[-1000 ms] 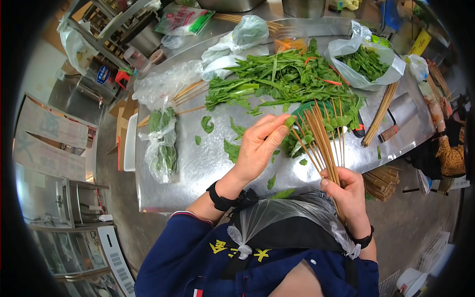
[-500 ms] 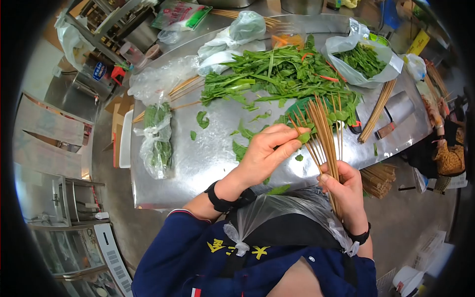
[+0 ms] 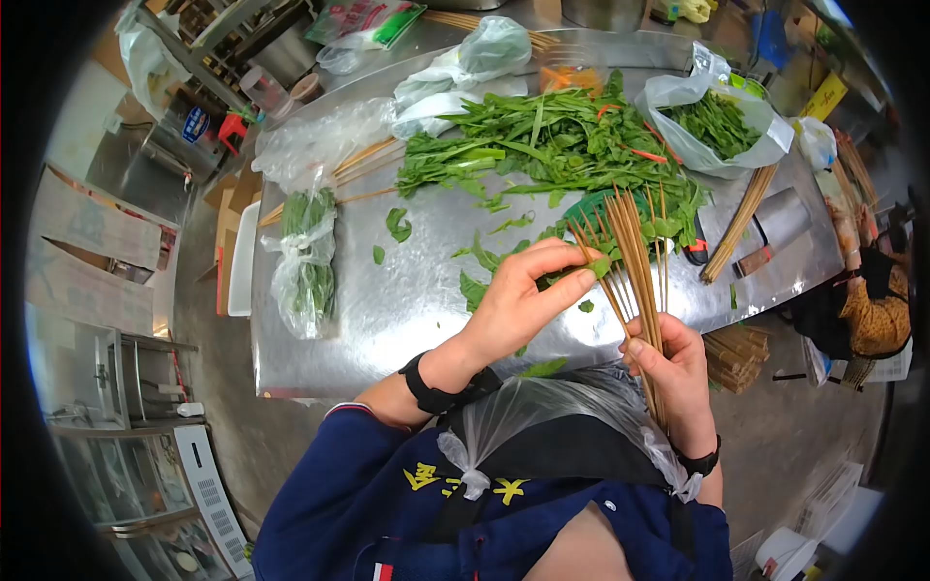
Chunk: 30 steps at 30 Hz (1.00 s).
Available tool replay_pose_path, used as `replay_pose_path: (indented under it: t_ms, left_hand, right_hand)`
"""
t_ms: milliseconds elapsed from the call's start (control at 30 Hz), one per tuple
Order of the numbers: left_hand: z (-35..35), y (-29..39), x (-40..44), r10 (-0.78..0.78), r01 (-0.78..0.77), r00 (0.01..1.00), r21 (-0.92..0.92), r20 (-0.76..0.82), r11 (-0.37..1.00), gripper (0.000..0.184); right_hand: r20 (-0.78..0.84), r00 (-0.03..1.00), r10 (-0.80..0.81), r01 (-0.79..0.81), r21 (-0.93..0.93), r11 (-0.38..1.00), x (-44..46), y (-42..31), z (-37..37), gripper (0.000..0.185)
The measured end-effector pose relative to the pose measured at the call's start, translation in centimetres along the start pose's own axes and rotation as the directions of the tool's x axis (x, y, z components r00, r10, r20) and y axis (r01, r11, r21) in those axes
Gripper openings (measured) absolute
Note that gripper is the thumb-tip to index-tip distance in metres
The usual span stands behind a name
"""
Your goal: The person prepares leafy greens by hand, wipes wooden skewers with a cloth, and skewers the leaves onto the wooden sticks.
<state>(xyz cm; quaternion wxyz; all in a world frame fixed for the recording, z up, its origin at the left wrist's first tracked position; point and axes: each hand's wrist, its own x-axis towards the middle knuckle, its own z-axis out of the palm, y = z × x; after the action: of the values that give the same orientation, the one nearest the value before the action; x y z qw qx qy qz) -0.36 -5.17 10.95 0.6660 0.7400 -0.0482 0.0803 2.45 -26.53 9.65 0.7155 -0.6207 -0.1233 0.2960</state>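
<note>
My right hand (image 3: 673, 368) is wrapped round a bundle of thin wooden skewers (image 3: 636, 261), tips fanned upward. Small green leaf pieces sit on several of the skewers near their upper ends. My left hand (image 3: 523, 300) is at the bundle's left side, thumb and fingers closed on a small green leaf (image 3: 601, 266) by the outermost skewer tips. Whether that leaf is pierced I cannot tell. Behind the skewers lies a large heap of leafy greens (image 3: 552, 136), with a green mesh-like item (image 3: 589, 207) partly hidden below it.
The metal table (image 3: 358, 290) carries a bagged bundle of greens (image 3: 308, 261) at left and a plastic bag of leaves (image 3: 717, 126) at right. A loose skewer bundle (image 3: 741, 223) lies near a cleaver-like blade (image 3: 780, 223). More skewers (image 3: 736, 356) are below the table's right edge.
The view has shifted slightly. My left thumb and fingers stay at the leaf with little movement, and my right hand keeps its grip on the skewers.
</note>
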Motion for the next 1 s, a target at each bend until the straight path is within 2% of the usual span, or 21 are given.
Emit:
replay_pose_path:
  t_ms: [200,333,400,633,700,933,1000]
  left_hand:
    - [0.29,-0.09,-0.13,0.016,-0.019,0.998,-0.051,-0.062,0.998,0.023]
    - [0.17,0.30,-0.14,-0.013,0.010,0.999,-0.064,-0.053,0.998,0.020]
    - [0.00,0.52,-0.27,-0.080,0.080,0.997,-0.040,-0.001,0.996,0.022]
    - [0.19,-0.25,-0.34,-0.037,0.030,0.998,-0.110,-0.055,0.994,0.022]
    - [0.16,0.07,-0.29,-0.080,0.077,0.996,-0.076,-0.040,0.994,0.023]
    - [-0.12,-0.01,-0.31,0.006,-0.006,1.000,-0.025,0.007,1.000,0.027]
    - [0.52,0.21,-0.39,-0.045,-0.010,0.989,-0.372,-0.139,0.928,0.029]
  right_hand:
    - [-0.010,1.000,0.012,-0.012,-0.020,1.000,-0.11,-0.06,0.15,0.020]
    - [0.005,1.000,-0.003,0.003,-0.027,1.000,-0.16,0.05,0.11,0.020]
    - [0.010,1.000,-0.006,0.007,-0.032,0.999,-0.15,0.04,0.09,0.019]
    - [0.017,1.000,-0.003,0.004,-0.035,0.999,-0.09,0.07,0.08,0.019]
    - [0.004,1.000,-0.001,0.001,-0.031,1.000,-0.07,0.03,0.05,0.019]
    - [-0.016,1.000,0.013,-0.013,-0.021,1.000,-0.01,-0.01,0.09,0.018]
    - [-0.019,1.000,-0.002,0.002,0.009,1.000,-0.01,-0.07,-0.13,0.019]
